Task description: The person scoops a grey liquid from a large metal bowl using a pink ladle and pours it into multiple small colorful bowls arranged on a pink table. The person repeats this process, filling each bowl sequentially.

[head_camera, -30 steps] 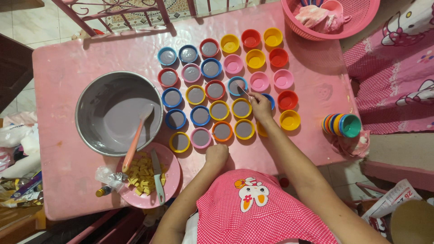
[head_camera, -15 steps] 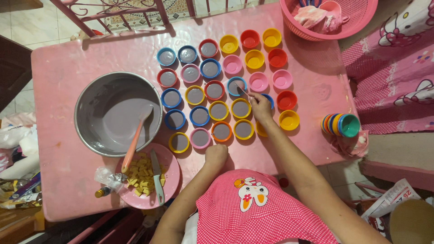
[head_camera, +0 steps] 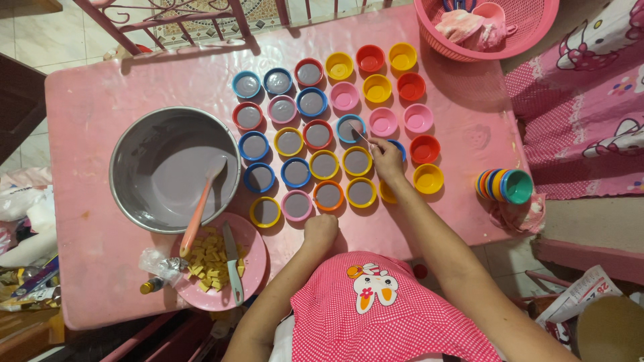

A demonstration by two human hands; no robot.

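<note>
I saw the right hand (head_camera: 387,159) pinching a spoon (head_camera: 360,133) over a blue cup (head_camera: 351,127) mid-table (head_camera: 94,100); the left hand (head_camera: 320,230), clenched, empty, rested at the near edge beside a pink cup (head_camera: 297,205)

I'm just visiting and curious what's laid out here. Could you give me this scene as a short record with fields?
Surface: pink table
Right hand: pinches a small spoon over a blue-rimmed cup
Left hand: closed, resting on the table's near edge
Small cups: rows of coloured cups; those to the left hold grey batter, those to the right are empty
Metal bowl: grey batter with a pink-handled ladle in it
Pink plate: yellow cubes and a knife
Spare cups: a stack lying on its side at the right
Basket: pink, far right corner
</note>
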